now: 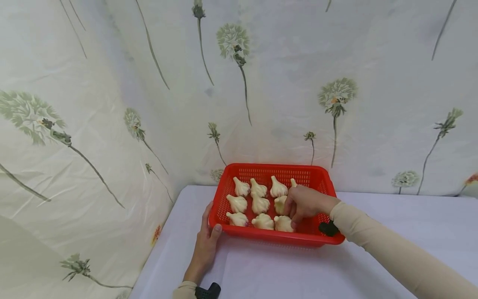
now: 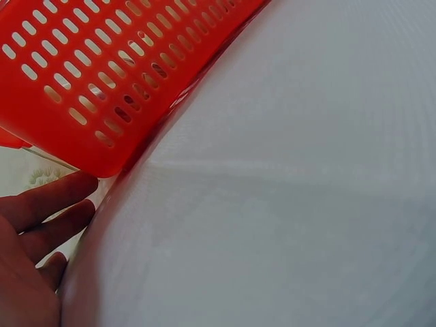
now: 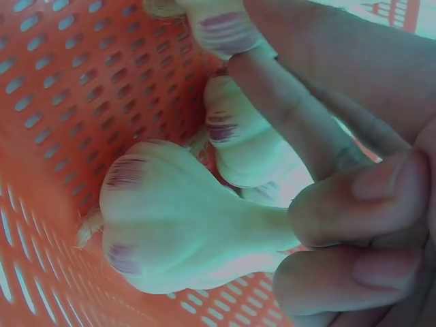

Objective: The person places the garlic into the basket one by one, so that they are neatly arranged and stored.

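Observation:
A red plastic basket (image 1: 269,237) holds several garlic bulbs (image 1: 237,204) laid in rows. My right hand (image 1: 304,202) reaches into it on the right, fingers bent downward. Its thumb and a fingertip pinch a garlic bulb (image 3: 221,27), seen at the top of the right wrist view. Just below, another garlic bulb (image 3: 177,218) has its neck at my bent fingers (image 3: 361,197). My left hand (image 1: 204,247) rests at the basket's front left corner, thumb by the front rim. In the left wrist view its extended fingers (image 2: 51,201) touch the basket's lower corner.
The basket stands on a table with a white cloth (image 1: 261,274), close to a dandelion-patterned backdrop (image 1: 280,83). That backdrop continues along the left side. A dark wrist device (image 1: 328,228) on my right arm overlaps the basket's right end.

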Motion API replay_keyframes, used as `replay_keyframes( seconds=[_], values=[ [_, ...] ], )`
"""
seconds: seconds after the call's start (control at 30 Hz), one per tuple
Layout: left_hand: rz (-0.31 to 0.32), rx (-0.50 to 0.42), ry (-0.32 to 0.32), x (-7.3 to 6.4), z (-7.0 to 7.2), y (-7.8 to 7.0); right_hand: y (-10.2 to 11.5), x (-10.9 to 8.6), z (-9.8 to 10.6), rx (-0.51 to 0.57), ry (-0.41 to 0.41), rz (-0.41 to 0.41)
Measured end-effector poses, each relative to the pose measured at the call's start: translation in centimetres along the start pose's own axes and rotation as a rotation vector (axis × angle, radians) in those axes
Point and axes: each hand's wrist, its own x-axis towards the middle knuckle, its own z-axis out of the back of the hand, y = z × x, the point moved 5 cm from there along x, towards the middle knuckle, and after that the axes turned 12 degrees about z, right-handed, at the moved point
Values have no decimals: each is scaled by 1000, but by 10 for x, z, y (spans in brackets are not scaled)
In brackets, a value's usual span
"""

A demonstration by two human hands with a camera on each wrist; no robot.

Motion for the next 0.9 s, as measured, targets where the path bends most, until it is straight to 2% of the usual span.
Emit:
replay_keyframes(
  seconds=[0.27,0.47,0.67,0.8,0.9],
  values=[
    [-2,-7,15,2,-3,3,13,-13,12,-36,-17,-21],
    [-3,-21,12,1,1,3,27,-31,31,-111,-60,34],
    [7,-12,28,2,8,3,32,-52,51,-206,-121,81],
    [34,31,-18,2,21,-1,27,-73,66,-258,-190,95],
    [30,74,-80,2,34,-11,16,-95,77,-268,-263,46]
  ],
)
